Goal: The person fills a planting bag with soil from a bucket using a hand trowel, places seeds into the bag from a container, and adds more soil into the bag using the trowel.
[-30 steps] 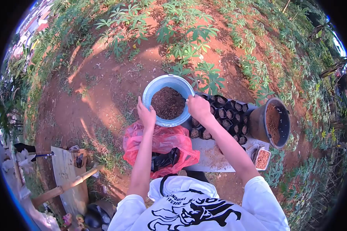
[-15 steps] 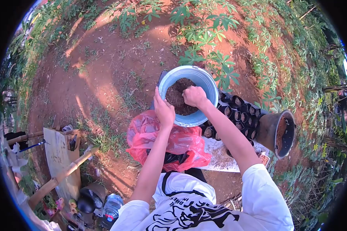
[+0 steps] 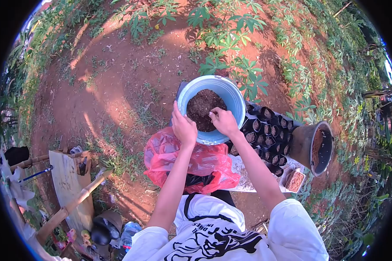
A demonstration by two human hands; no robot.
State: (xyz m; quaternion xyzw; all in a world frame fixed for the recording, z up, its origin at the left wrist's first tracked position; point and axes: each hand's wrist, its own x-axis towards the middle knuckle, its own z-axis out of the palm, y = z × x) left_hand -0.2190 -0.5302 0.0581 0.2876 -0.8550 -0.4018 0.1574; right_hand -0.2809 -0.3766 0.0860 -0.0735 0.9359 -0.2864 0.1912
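Observation:
A light-blue plastic bucket [image 3: 238, 96] with dark, crumbly soil [image 3: 203, 103] in it stands in front of me. My left hand [image 3: 184, 127] grips its near-left rim, thumb on the inside and fingers along the outer wall. Over the right part of the soil is my right hand [image 3: 224, 122], its fingers curled and pinched together; whatever is between them is hidden. Beneath the bucket and my left forearm spreads a crumpled red plastic bag [image 3: 161, 150], with something black showing in it.
Right of the bucket, several soil-filled black seedling bags [image 3: 265, 139] stand on a white board [image 3: 244, 172]. Beyond them are a tilted dark bucket [image 3: 304, 145] and a small tray [image 3: 295, 181] of reddish grains. Bamboo poles [image 3: 74, 203] and a water bottle [image 3: 128, 232] are at lower left.
My right hand has drawn back towards me and lifted a little from the soil, fingers now more visible. My left hand stays on the bucket's rim. More of the small tray shows.

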